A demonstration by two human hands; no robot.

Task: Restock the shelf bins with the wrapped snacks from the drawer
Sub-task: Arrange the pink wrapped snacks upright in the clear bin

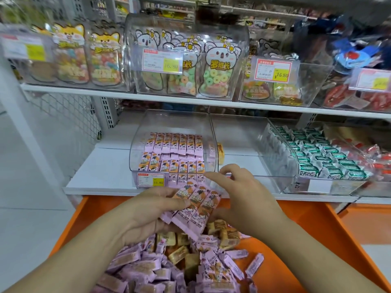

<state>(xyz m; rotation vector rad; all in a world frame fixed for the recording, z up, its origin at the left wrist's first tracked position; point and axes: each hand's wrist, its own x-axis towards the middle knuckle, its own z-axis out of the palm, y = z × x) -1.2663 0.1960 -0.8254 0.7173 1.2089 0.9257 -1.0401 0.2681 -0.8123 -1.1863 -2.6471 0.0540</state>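
Note:
Above the open orange drawer (313, 227) I hold a row of pink wrapped snacks (196, 208) side by side. My left hand (148, 210) grips their left side, thumb on top. On the right, my right hand (241, 193) touches the row with its fingers loosely bent over the top end. Many more pink wrapped snacks (146, 269) and some brown ones (224, 231) lie loose in the drawer. Straight ahead on the lower shelf stands a clear bin (135, 153) with neat rows of the same pink snacks (175, 153).
Right of the pink bin stands a clear bin (243, 144) holding one yellow snack, then a bin of green-wrapped sweets (323, 157). The upper shelf (84, 89) carries clear bins of bagged gummies with price tags. White floor lies to the left.

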